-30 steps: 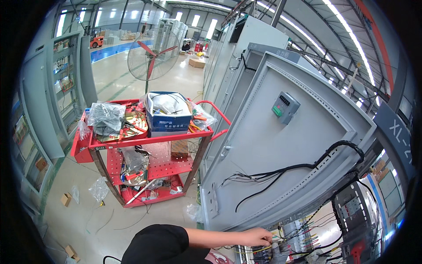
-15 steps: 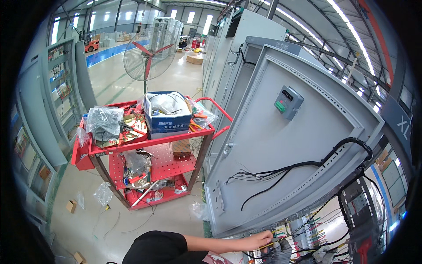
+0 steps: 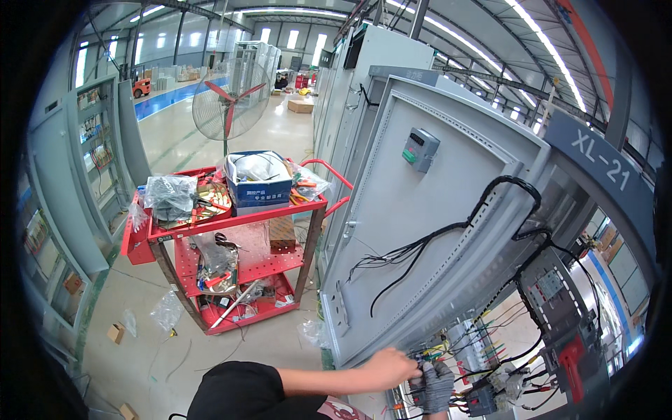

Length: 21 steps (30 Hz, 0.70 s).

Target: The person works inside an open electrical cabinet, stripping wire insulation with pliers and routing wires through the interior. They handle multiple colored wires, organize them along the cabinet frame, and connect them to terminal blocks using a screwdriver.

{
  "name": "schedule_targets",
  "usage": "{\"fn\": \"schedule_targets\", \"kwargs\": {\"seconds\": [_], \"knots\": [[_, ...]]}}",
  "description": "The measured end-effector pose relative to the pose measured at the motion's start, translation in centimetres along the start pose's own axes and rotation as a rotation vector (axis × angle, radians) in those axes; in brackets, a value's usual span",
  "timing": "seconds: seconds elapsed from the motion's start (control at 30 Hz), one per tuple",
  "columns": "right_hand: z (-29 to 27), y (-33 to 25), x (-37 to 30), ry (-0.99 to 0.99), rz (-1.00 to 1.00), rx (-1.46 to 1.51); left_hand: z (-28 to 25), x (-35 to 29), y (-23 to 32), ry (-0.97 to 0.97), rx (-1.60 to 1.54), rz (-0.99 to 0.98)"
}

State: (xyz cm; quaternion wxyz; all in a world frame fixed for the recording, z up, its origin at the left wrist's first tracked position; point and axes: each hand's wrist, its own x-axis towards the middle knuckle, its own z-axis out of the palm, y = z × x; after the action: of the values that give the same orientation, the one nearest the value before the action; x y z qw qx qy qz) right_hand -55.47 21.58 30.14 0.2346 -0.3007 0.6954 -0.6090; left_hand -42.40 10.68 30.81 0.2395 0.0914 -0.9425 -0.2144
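My left hand, bare, reaches in from the lower middle with its fingers closed in a pinch. Whatever lies in the fingers is too small and dark to name. Right beside it is my right hand, in a grey work glove, its fingers curled and partly hidden. What the glove grips cannot be made out. Both hands are at the near end of the wired components in the grey cabinet, among thin black, yellow, green and red wires. Just right of the glove sits a dark block-shaped component.
The open cabinet door carries a grey device and a black cable bundle. To the left stands a red tool cart with a blue box and tools. Behind it is a fan. Plastic bags litter the floor.
The view has shifted, showing more of the cabinet's right side. My left hand has turned and drawn slightly left, and the yellow strip at its fingers no longer shows. The glove is now more exposed.
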Motion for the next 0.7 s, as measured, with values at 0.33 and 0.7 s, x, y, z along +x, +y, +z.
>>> {"fn": "schedule_targets", "kwargs": {"seconds": [0.33, 0.7], "knots": [[-3.0, 2.3, -0.7, -0.178, -0.069, 0.024, 0.8, -5.5, 3.7, -0.222, -0.362, 0.147], [-3.6, 3.7, 0.3, -0.219, -0.115, 0.255, 3.2, 1.2, 0.9, -0.326, -1.734, -0.353]]}}
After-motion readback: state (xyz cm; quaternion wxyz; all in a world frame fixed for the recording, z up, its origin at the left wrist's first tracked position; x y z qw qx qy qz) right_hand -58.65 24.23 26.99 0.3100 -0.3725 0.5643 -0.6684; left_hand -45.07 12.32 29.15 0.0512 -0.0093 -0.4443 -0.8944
